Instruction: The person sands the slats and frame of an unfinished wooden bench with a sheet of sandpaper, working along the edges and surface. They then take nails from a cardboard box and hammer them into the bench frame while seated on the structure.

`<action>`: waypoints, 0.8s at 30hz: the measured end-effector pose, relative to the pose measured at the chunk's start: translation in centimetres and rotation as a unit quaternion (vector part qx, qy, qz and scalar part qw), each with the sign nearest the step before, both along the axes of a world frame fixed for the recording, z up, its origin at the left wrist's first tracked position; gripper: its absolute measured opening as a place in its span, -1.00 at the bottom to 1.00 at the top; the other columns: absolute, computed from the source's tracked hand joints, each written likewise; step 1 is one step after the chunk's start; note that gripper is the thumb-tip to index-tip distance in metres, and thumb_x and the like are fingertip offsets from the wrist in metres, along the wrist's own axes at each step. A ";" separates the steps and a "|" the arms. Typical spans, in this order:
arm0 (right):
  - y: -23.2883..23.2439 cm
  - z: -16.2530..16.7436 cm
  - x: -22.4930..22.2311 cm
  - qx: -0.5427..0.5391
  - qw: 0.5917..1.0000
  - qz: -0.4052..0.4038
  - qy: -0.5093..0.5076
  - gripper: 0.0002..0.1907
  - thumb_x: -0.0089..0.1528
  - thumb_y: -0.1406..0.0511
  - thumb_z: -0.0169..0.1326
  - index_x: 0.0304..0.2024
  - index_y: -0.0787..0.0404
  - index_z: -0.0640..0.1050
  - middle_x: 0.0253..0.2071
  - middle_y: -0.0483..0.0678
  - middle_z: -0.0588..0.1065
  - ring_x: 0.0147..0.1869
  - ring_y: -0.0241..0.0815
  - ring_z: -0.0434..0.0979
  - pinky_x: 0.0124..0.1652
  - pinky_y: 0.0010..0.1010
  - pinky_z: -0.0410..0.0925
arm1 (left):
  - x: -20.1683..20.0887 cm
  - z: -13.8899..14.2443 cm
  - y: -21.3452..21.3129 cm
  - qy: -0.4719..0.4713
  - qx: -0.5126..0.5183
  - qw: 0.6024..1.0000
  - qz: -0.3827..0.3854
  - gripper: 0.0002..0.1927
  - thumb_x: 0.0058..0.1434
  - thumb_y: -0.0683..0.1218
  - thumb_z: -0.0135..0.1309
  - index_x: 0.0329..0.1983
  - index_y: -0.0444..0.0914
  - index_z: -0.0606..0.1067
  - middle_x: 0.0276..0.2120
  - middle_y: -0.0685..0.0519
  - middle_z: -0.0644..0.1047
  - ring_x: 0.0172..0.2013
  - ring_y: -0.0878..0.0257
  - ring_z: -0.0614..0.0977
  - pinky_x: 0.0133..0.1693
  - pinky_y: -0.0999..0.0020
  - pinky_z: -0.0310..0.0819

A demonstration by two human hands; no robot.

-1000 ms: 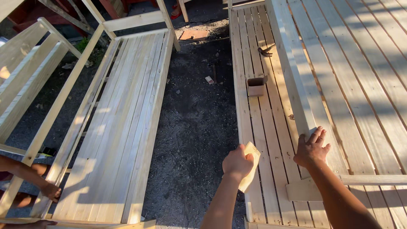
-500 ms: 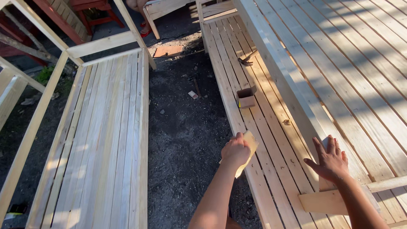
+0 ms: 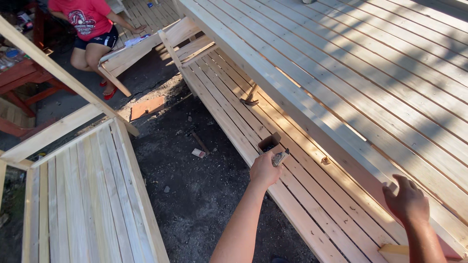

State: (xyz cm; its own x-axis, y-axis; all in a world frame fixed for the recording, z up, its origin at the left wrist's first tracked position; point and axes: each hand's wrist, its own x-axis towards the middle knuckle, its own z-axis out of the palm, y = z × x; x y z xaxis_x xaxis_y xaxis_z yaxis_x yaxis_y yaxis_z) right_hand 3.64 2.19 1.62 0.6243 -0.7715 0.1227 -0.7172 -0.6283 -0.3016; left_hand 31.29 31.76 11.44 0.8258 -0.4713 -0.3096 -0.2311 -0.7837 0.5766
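My left hand (image 3: 264,170) reaches over a long slatted wooden panel (image 3: 229,109) and is closed on a small grey item (image 3: 280,157); what the item is I cannot tell. It sits right beside a small open brown box (image 3: 269,142) that stands on the slats. My right hand (image 3: 407,199) rests with fingers spread on the edge of a pale wooden beam (image 3: 292,104) beside the panel. A hammer (image 3: 250,97) lies farther along the slats.
A wide slatted deck surface (image 3: 390,63) fills the right. Another slatted panel (image 3: 83,195) lies at the lower left, with dark gravel ground (image 3: 195,195) between. A person in a red shirt (image 3: 90,22) sits at the top left by a wooden frame.
My left hand has moved forward along the slats to the small box; the pale sheet it held is no longer seen. My right hand stays on the beam. The view has tilted up.
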 end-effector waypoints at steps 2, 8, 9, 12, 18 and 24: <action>2.8 0.3 2.9 -0.054 0.996 0.053 -0.052 -0.38 0.24 0.02 0.11 0.32 0.06 0.47 0.36 0.00 0.47 0.31 0.09 0.51 0.24 -0.08 0.36 | 2.7 -0.6 -0.2 0.005 -0.030 1.000 0.000 -0.67 0.13 0.01 0.27 -0.10 -0.20 0.52 -0.09 -0.08 0.63 -0.01 -0.03 0.63 -0.01 0.06 0.53; 14.1 2.6 18.2 0.224 0.971 0.073 -0.044 -0.14 0.18 -0.01 0.17 0.48 -0.04 0.20 0.42 0.02 0.33 0.19 0.07 0.54 0.14 -0.12 0.41 | 11.9 -4.2 -0.5 0.009 -0.179 0.983 -0.037 -0.58 0.08 -0.10 0.29 -0.01 -0.25 0.46 -0.14 -0.09 0.64 -0.06 -0.05 0.66 -0.02 0.10 0.51; 15.6 3.3 20.8 0.289 0.956 0.044 -0.010 -0.04 0.20 -0.02 0.19 0.57 -0.09 0.11 0.50 0.01 0.27 0.05 0.09 0.62 0.15 -0.14 0.44 | 13.8 -4.6 -0.7 0.018 -0.180 0.982 -0.046 -0.58 0.09 -0.10 0.28 0.01 -0.24 0.46 -0.12 -0.09 0.64 -0.05 -0.05 0.66 -0.02 0.10 0.51; 19.0 5.5 27.3 0.253 0.955 0.099 -0.118 -0.06 0.14 0.01 0.22 0.48 0.01 0.12 0.34 0.11 0.37 0.40 0.09 0.38 0.22 -0.13 0.34 | 18.7 -5.7 -0.3 0.050 -0.177 0.979 -0.084 -0.62 0.18 -0.07 0.19 0.05 -0.23 0.46 -0.09 -0.11 0.63 -0.03 -0.05 0.66 -0.02 0.10 0.51; 21.7 8.0 34.7 0.211 0.956 0.090 -0.180 0.01 0.13 0.06 0.28 0.49 0.10 0.07 0.47 0.16 0.18 0.53 0.16 0.15 0.33 -0.11 0.16 | 25.7 -6.0 -3.2 0.137 -0.188 0.962 -0.147 -0.65 0.40 0.00 -0.12 0.02 -0.29 0.56 -0.13 -0.13 0.65 -0.09 -0.02 0.67 -0.06 0.11 0.52; 19.7 7.8 38.4 0.208 0.942 -0.019 -0.264 0.12 0.01 0.11 0.38 0.46 0.17 0.04 0.46 0.17 0.16 0.51 0.16 0.16 0.31 -0.13 0.19 | 25.5 -4.5 -9.8 0.382 -0.227 0.883 -0.154 -0.64 0.41 0.02 -0.12 0.03 -0.31 0.54 -0.23 0.03 0.59 -0.22 0.21 0.63 -0.17 0.20 0.55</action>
State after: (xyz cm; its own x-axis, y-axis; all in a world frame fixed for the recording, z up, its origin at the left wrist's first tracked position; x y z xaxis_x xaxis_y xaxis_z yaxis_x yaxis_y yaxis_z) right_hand 42.01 21.91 9.42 0.5320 -0.8418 0.0913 -0.4178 -0.3548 -0.8364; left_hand 56.77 21.95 6.97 0.2695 -0.8556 -0.4420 0.1998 -0.3993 0.8948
